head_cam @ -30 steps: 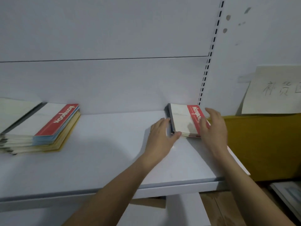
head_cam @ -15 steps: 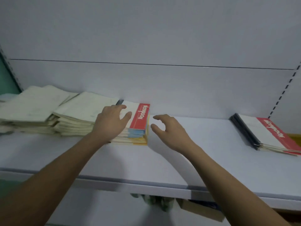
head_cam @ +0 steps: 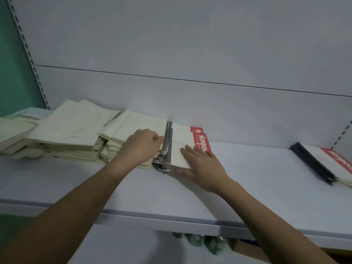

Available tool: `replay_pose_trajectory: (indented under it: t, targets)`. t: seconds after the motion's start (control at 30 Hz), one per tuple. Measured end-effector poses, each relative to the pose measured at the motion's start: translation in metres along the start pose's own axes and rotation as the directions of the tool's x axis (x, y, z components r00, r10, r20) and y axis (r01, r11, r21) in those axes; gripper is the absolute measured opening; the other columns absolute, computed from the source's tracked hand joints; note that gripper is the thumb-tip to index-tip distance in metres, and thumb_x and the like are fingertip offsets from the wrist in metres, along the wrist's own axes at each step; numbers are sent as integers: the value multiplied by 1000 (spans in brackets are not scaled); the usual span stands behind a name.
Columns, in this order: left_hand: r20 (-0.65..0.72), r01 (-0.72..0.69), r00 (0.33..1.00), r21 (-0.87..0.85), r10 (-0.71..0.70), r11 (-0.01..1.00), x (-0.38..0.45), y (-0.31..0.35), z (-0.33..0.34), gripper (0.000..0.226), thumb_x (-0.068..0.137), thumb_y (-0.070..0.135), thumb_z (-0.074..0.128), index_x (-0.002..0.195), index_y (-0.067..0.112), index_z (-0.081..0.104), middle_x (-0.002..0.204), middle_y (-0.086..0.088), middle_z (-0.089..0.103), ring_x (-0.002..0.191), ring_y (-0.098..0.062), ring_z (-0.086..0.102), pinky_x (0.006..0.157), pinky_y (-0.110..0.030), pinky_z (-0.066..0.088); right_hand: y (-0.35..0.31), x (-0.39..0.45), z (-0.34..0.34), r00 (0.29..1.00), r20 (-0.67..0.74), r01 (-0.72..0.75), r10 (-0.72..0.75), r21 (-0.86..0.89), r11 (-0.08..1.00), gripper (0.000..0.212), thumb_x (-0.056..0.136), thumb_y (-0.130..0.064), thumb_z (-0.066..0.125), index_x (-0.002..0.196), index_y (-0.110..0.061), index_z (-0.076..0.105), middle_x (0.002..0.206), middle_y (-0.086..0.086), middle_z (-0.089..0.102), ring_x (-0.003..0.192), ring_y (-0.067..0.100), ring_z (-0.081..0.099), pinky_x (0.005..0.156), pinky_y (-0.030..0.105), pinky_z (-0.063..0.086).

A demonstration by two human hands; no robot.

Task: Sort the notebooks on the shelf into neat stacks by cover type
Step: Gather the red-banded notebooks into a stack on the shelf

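A stack of white notebooks with red title bands point(head_cam: 183, 139) lies mid-shelf, its grey spines facing left. My left hand point(head_cam: 142, 146) is curled against those spines, fingertips at the stack's left edge. My right hand point(head_cam: 200, 162) lies flat on the top cover, thumb along the front edge. Left of it sit piles of pale cream notebooks point(head_cam: 76, 130), loosely overlapping. A second red-band stack point(head_cam: 327, 162) with dark spines rests at the far right.
The white shelf point(head_cam: 95, 183) has a bare front strip and a bare stretch between the two red-band stacks. A slotted upright point(head_cam: 28, 54) runs up the left, beside a green wall. Green items and cardboard point(head_cam: 209, 242) sit below the shelf.
Both hands have come onto the middle red-band stack: the left moved from its top to its spine edge, the right dropped flat on the cover. The top notebooks now sit offset.
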State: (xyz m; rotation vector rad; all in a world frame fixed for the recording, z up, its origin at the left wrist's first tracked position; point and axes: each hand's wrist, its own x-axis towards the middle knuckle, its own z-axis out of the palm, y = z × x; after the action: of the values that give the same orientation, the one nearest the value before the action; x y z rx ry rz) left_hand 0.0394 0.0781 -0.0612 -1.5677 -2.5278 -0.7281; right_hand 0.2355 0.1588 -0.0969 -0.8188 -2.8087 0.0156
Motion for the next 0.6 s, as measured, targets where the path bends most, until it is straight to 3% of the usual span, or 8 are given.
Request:
replay_pose_trajectory:
  t: [0.1, 0.17, 0.2, 0.23, 0.3, 0.37, 0.47, 0.6]
  targets:
    - [-21, 23, 999, -115, -25, 993, 4, 7, -3, 53, 97, 39, 42, 57, 5, 49, 58, -11, 57, 63, -30, 53, 58, -33, 41, 7, -9, -13, 998, 22, -60, 59, 79, 995, 45, 101, -42, 37, 146, -35, 35, 150, -7, 40, 135, 23, 40, 104, 37, 33]
    - [37, 81, 997, -267, -74, 960, 5, 22, -12, 57, 98, 45, 39, 61, 5, 55, 72, -14, 68, 66, -31, 60, 63, -34, 46, 5, -3, -27, 984, -44, -152, 175, 323, 934, 26, 103, -38, 35, 117, -46, 55, 116, -2, 62, 105, 28, 56, 84, 37, 43]
    - [132, 153, 985, -405, -108, 901, 6, 31, -17, 60, 98, 52, 37, 76, 4, 64, 82, -13, 73, 70, -30, 64, 68, -34, 50, 2, 2, -35, 967, -119, -155, 225, 425, 892, 23, 103, -39, 34, 95, -46, 55, 96, -2, 62, 90, 27, 57, 74, 35, 43]
    - [284, 269, 951, -571, -121, 776, 6, 38, -23, 62, 97, 59, 35, 93, 5, 67, 89, -12, 74, 74, -28, 68, 70, -34, 52, -1, 7, -45, 950, -186, -131, 250, 488, 863, 25, 103, -39, 35, 83, -43, 50, 82, -3, 59, 79, 25, 56, 67, 34, 41]
    - [528, 499, 849, -790, -20, 356, 8, 49, -35, 65, 94, 64, 36, 113, 7, 59, 97, -15, 73, 83, -32, 71, 72, -37, 57, -11, 14, -58, 945, -262, -32, 196, 525, 851, 27, 103, -36, 37, 81, -43, 50, 74, -7, 58, 70, 17, 54, 62, 30, 40]
    - [549, 548, 835, -834, 13, 61, 12, 52, -45, 57, 97, 54, 44, 120, 3, 56, 97, -18, 69, 83, -35, 71, 67, -42, 59, -21, 19, -64, 954, -294, 81, 54, 429, 899, 24, 102, -31, 41, 114, -41, 60, 95, -10, 65, 83, 15, 57, 70, 31, 44]
    - [497, 508, 858, -859, -132, 64, 13, 49, -51, 37, 100, 19, 47, 133, 2, 48, 101, -16, 67, 82, -27, 67, 56, -36, 57, -24, 33, -59, 965, -237, 165, -113, 215, 962, 50, 99, -36, 48, 147, -24, 38, 144, -1, 47, 128, 22, 44, 98, 43, 43]
    - [363, 413, 891, -898, -271, 155, 12, 27, -58, 40, 99, 1, 41, 139, 7, 43, 126, -16, 61, 83, -24, 62, 59, -34, 50, -1, 50, -39, 999, -33, -22, 35, 334, 942, 99, 75, -76, 53, 150, -22, 18, 149, 0, 34, 135, 20, 32, 108, 47, 35]
